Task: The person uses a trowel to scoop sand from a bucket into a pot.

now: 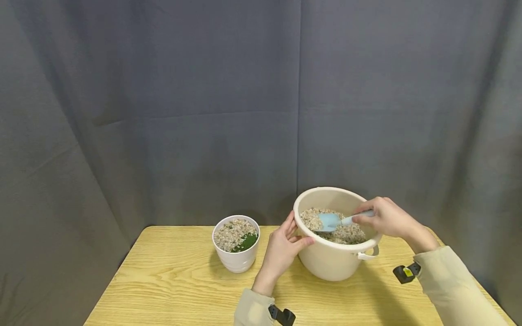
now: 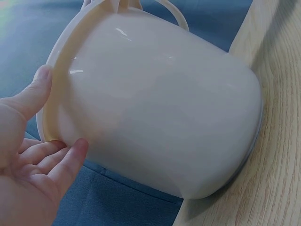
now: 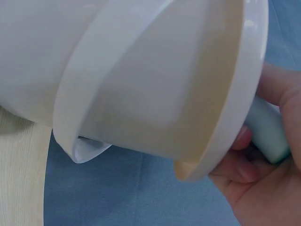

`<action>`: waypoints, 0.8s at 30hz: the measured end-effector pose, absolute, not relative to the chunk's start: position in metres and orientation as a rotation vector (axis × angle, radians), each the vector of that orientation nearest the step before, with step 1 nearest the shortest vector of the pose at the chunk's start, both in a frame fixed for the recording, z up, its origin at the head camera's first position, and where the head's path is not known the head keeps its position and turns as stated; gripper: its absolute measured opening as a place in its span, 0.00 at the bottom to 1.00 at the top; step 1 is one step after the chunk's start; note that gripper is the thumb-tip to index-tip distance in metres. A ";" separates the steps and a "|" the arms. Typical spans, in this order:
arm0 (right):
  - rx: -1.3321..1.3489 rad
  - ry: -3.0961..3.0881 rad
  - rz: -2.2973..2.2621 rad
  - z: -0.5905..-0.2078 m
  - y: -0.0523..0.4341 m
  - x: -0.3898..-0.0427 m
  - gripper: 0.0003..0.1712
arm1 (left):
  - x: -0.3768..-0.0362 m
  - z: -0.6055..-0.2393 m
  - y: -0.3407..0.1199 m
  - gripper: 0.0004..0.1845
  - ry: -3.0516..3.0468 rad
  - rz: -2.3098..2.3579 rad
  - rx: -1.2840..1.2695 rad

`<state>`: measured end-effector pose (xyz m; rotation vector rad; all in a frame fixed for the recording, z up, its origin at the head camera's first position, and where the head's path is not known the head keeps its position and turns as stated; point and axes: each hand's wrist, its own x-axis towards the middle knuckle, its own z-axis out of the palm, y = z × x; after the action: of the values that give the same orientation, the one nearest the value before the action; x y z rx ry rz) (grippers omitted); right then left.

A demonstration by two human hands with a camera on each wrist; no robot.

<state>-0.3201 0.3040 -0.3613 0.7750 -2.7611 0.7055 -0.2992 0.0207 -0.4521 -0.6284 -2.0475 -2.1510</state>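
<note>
**Scoop in the bucket, left hand steadying**

My right hand (image 1: 389, 220) reaches over the far rim of the bucket (image 1: 326, 262), fingers curled round the handle of a pale blue scoop (image 1: 331, 221). The grip is closed on that handle; the blade lies on the gravel (image 1: 346, 233) inside the bucket. Forearm comes in from the right, wrist raised over the rim.

My left hand (image 1: 281, 253) rests against the bucket's left wall just under the rim, fingers straight, thumb laid along the side. It holds nothing, only presses.

The bucket stands on the wooden surface (image 1: 171, 285), right of centre, a side handle (image 1: 369, 254) facing me. Left of it, well apart from the bucket, a small white pot (image 1: 236, 260) stands with gravel and a green patch in it. Grey cloth (image 1: 204, 113) hangs behind.

The left wrist view shows the bucket's outer wall (image 2: 164, 113) and my thumb (image 2: 35, 92) at the rim, no contents. The right wrist view shows the rim (image 3: 235, 108) close up and my fingers (image 3: 240, 167) wrapped on the blue handle (image 3: 265, 136); blade and gravel are hidden there.
</note>
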 end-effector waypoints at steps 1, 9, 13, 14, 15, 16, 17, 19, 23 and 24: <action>0.776 -2.760 0.713 -0.361 0.304 -0.321 0.04 | -0.299 -0.452 0.021 0.50 -2.044 -2.149 -0.631; 0.731 -2.803 0.836 -0.358 0.306 -0.323 0.04 | -0.298 -0.451 0.022 0.49 -2.035 -2.157 -0.622; 0.764 -2.764 0.827 -0.362 0.304 -0.324 0.04 | -0.298 -0.451 0.021 0.49 -2.037 -2.160 -0.623; 0.771 -2.750 0.812 -0.363 0.303 -0.324 0.03 | -0.298 -0.451 0.021 0.49 -2.038 -2.158 -0.622; 0.781 -2.736 0.801 -0.365 0.302 -0.324 0.03 | -0.298 -0.451 0.021 0.49 -2.036 -2.155 -0.624; 0.783 -2.722 0.789 -0.366 0.302 -0.323 0.03 | -0.298 -0.451 0.020 0.49 -2.035 -2.153 -0.624; 0.778 -2.711 0.781 -0.368 0.302 -0.323 0.02 | -0.298 -0.451 0.020 0.49 -2.033 -2.154 -0.626; 0.779 -2.691 0.765 -0.369 0.301 -0.321 0.02 | -0.298 -0.451 0.020 0.48 -2.030 -2.154 -0.633; 0.784 -2.665 0.750 -0.372 0.303 -0.318 0.02 | -0.297 -0.451 0.021 0.49 -2.030 -2.160 -0.635; 0.786 -2.654 0.747 -0.372 0.303 -0.318 0.02 | -0.298 -0.451 0.021 0.49 -2.033 -2.162 -0.632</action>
<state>-0.3178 0.3029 -0.3720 0.7860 -2.6545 0.7471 -0.2975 0.0211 -0.4513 -0.6322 -2.0330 -2.1621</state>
